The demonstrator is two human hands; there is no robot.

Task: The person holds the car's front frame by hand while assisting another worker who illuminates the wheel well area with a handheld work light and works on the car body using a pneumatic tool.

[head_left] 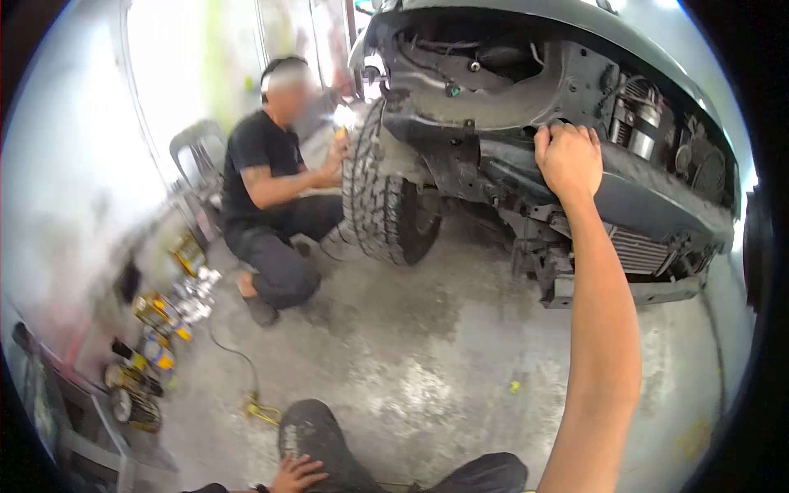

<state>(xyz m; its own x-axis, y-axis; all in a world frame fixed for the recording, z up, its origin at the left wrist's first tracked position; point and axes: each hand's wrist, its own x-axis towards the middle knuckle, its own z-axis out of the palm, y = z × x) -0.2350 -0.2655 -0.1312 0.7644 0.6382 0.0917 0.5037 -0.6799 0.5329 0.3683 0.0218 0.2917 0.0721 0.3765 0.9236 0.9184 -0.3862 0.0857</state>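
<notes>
My right hand (571, 163) reaches up to the stripped front end of a vehicle. Its fingers are curled over the top edge of the dark bumper beam (657, 193); the fingertips are partly hidden behind that edge. Low in the view, my left hand (297, 475) lies on my dark-trousered knee (316, 435) with its fingers spread, holding nothing. Left of the beam stands a knobbly front tyre (370, 193). A finned cooler (637, 251) hangs below the beam, and a silver canister (645, 130) sits above it.
A co-worker (271, 177) squats beside the tyre, holding a bright work light (343, 122). Behind is a plastic chair (197, 152). Cans and tins (156, 353) line the left wall. A cable with a yellow end (261, 409) lies on the concrete floor (394, 329).
</notes>
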